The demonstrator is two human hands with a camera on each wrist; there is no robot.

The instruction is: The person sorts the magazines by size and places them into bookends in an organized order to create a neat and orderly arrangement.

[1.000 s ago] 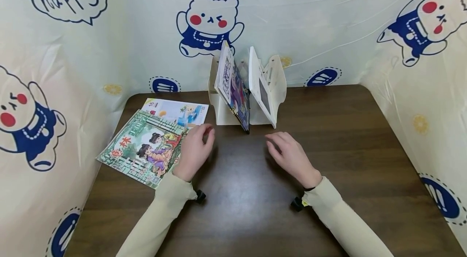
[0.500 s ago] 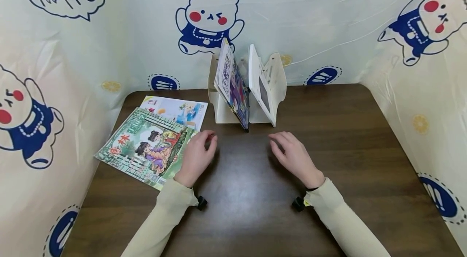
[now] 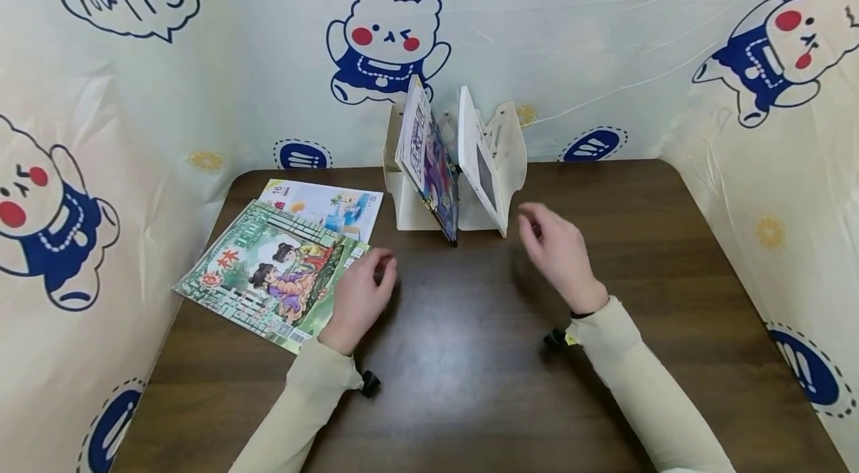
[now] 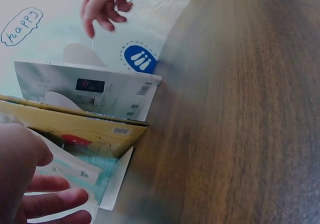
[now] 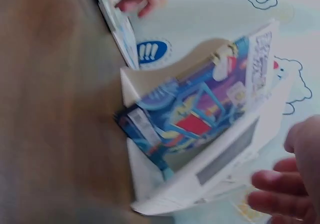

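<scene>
My left hand (image 3: 357, 301) hovers at the right edge of a green magazine (image 3: 271, 275) with two cartoon figures; whether it touches the cover I cannot tell. Its fingers are loosely bent around nothing. Under that magazine lies a white and blue one (image 3: 345, 206), partly covered. A cream bookstand (image 3: 511, 145) at the back holds a colourful comic-style magazine (image 3: 432, 163), leaning, and a white book (image 3: 478, 171) with a grey panel. To the right of the white book is my right hand (image 3: 560, 257), fingers loosely bent and holding nothing, apart from the book in the right wrist view (image 5: 287, 186).
The dark wooden table (image 3: 443, 383) ends at a printed cloth backdrop (image 3: 268, 48), which stands along its back and sides. Near each cuff sits a small black wrist camera (image 3: 370, 383).
My right hand has moved up and slightly right, toward the outer side of the bookstand. The left hand has barely shifted. The magazines and the bookstand stay in place.
</scene>
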